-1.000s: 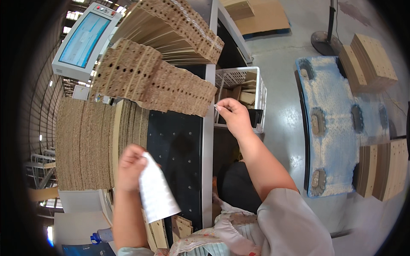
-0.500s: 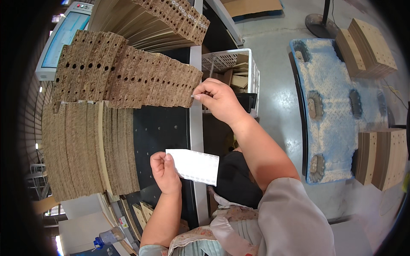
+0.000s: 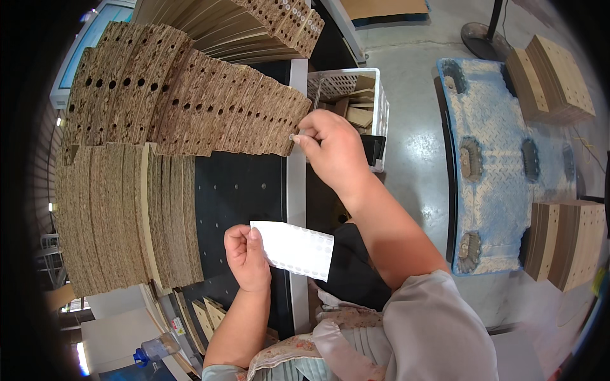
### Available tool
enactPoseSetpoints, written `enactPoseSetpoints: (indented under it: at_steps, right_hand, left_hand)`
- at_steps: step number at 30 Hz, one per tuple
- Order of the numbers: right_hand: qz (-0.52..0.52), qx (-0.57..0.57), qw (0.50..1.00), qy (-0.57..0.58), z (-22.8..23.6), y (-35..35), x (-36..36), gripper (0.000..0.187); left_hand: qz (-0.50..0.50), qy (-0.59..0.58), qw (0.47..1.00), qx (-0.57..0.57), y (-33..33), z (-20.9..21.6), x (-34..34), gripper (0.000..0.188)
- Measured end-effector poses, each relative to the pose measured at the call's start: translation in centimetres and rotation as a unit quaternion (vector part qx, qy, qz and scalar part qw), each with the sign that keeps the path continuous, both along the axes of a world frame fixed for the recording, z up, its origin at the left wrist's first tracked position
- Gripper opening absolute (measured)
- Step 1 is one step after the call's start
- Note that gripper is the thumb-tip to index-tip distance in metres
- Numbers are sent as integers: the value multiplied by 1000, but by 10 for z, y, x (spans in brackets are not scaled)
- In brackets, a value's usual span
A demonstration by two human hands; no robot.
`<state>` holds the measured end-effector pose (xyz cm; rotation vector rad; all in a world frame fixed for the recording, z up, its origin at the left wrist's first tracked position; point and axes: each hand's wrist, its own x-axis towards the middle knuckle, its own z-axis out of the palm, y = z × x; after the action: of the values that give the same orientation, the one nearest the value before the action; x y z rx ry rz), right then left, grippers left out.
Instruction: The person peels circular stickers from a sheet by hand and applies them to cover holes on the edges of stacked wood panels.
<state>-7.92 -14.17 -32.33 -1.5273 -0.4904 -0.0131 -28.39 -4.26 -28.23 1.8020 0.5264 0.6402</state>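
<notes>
My left hand (image 3: 246,260) pinches one corner of a white sheet of round stickers (image 3: 295,249), held out flat above the table edge. The sheet carries rows of pale dots, mostly along its lower and right sides. Further up, my right hand (image 3: 335,149) is closed, with thumb and forefinger around a small pale round sticker (image 3: 292,136). Those fingertips are at the right end of a row of particleboard panels (image 3: 190,105) standing on edge, with drilled holes along their raw edges. Whether the sticker touches the end panel, I cannot tell.
A second fanned row of panels (image 3: 279,28), some with white dots, lies beyond. Plain panels (image 3: 105,219) stand at the left on the black table (image 3: 241,171). Right are a white crate (image 3: 382,114) of wood offcuts, a blue pallet (image 3: 499,178) and stacked boards (image 3: 562,79). A bottle (image 3: 155,349) is lower left.
My view has shifted slightly. My right hand stays by the end of the panel row, its fingers still pinching the sticker. My left hand keeps the sheet in nearly the same place.
</notes>
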Motion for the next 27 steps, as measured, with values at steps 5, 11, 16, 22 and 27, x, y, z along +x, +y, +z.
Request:
enactPoseSetpoints:
  at_steps: [5, 11, 16, 22, 27]
  right_hand:
    - [76, 172, 965, 182, -5, 1, 2, 16]
    - [95, 197, 971, 91, -2, 6, -1, 14]
    - [48, 128, 990, 26, 2, 8, 0, 12]
    - [14, 53, 996, -70, 6, 7, 4, 18]
    - [118, 78, 969, 204, -6, -2, 24, 30]
  left_hand:
    - [5, 6, 1000, -1, 1, -1, -1, 9]
    - [8, 7, 1000, -2, 2, -2, -1, 9]
    - [10, 10, 1000, -2, 2, -2, -1, 9]
    - [10, 7, 1000, -5, 0, -2, -1, 8]
    - [9, 20, 1000, 0, 0, -2, -3, 6]
